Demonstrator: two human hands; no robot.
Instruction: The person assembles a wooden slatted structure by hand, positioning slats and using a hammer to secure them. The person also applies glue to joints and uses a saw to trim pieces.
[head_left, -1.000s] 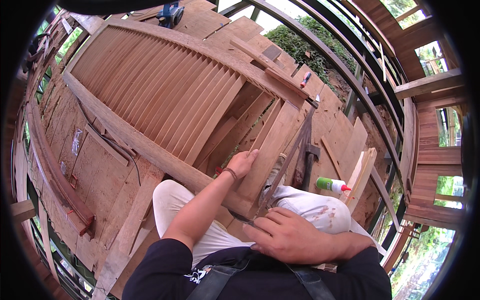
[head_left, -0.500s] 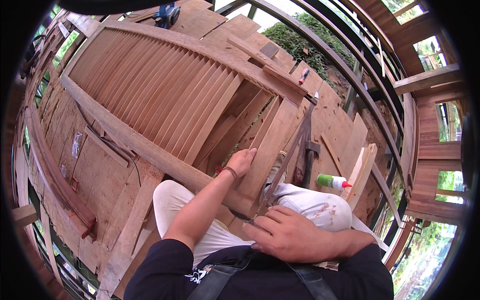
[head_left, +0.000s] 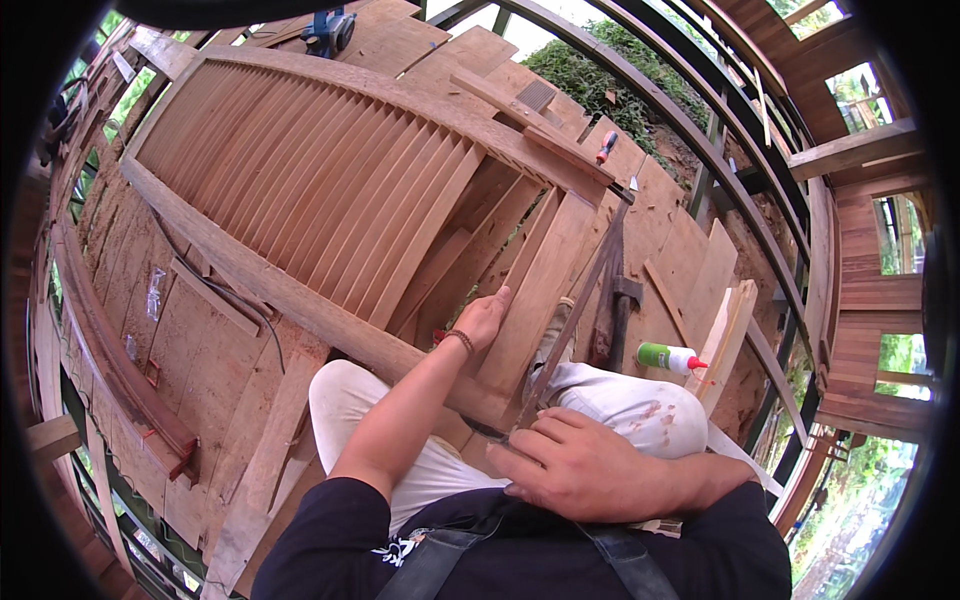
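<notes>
A wooden louvered shutter [head_left: 300, 180] lies across in front of me, its close-set slats filling the far part and a gap left at the near end. My left hand [head_left: 483, 320] grips the inner edge of its wide end rail [head_left: 540, 290], some fingers hidden below the edge. Along this end runs a dark metal bar clamp [head_left: 572, 312], its far jaw by the shutter's far corner. My right hand [head_left: 575, 465] is curled round the clamp's near end, close to my lap; the part inside the fingers is hidden.
Right of my knee lies a green-and-white glue bottle [head_left: 668, 358] with a red cap. A screwdriver [head_left: 606, 148] is beyond the far corner, and a blue power tool [head_left: 328, 33] at the back. Curved dark moulding [head_left: 125, 370] lies left. Metal railing [head_left: 690, 130] bounds the right.
My right hand stays at the clamp's near end with its fingers slightly shifted. The left hand keeps its place on the rail; the view has moved very slightly.
</notes>
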